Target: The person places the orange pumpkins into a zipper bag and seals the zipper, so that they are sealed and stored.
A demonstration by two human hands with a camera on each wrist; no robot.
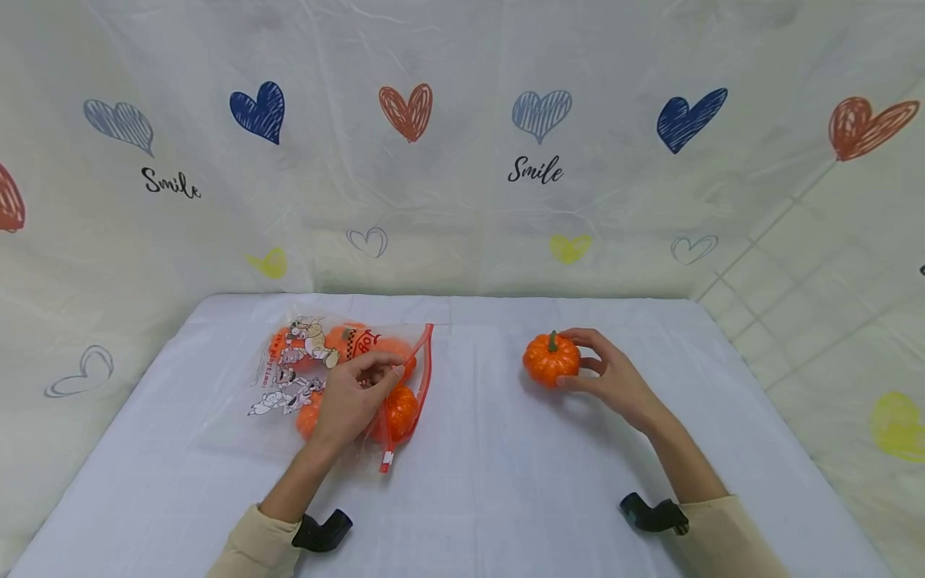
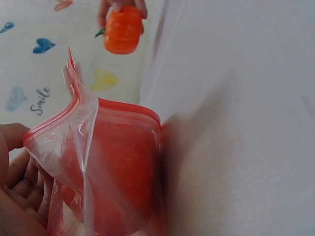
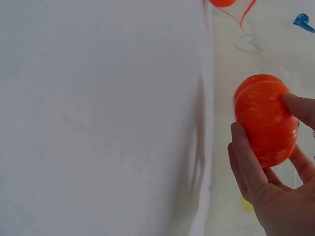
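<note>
My right hand (image 1: 620, 387) grips a small orange toy pumpkin (image 1: 545, 363) with a green stem, thumb and fingers set around its side. The right wrist view shows that pumpkin (image 3: 263, 123) held slightly above the white surface. On the left, a clear zip bag (image 1: 234, 413) with a red zip edge (image 1: 428, 357) and printed cartoon animals lies on the table. Several orange pumpkins (image 1: 401, 411) are inside it. My left hand (image 1: 350, 403) pinches the upper layer of the bag near its mouth; in the left wrist view the red rim (image 2: 130, 107) stands apart, open.
A white cloth covers the table (image 1: 477, 498). Behind it hangs a pale sheet (image 1: 462, 201) printed with hearts and the word Smile. Black curved pieces (image 1: 323, 531) sit at both wrists, by the beige sleeves (image 1: 256, 546).
</note>
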